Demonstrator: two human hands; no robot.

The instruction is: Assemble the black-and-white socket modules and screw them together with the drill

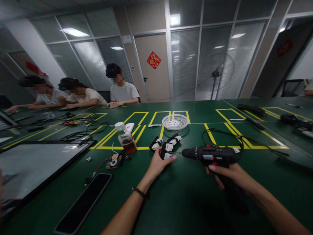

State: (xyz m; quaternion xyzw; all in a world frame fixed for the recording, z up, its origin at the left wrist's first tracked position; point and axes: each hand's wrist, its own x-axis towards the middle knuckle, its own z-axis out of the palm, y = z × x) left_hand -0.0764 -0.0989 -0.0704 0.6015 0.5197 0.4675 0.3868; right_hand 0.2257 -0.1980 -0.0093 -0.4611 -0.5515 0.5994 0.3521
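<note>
My left hand [156,164], with a beaded bracelet at the wrist, grips a small black-and-white part [168,147] between thumb and fingers. Wrapped round the handle of a black cordless drill [207,154] is my right hand [227,173]. The drill lies level and points left, its thin bit reaching the held part; whether the tip touches it I cannot tell. Two similar black-and-white parts, one [175,139] behind and one [156,143] to the left, sit close to my left hand.
Beyond the parts stands a white plastic basket [175,128]. To the left are a jar of amber liquid [128,145], a small device with wires [114,161], a phone [84,202] and a framed panel [44,169]. Cables [227,132] lie behind the drill. Several people sit across the green table.
</note>
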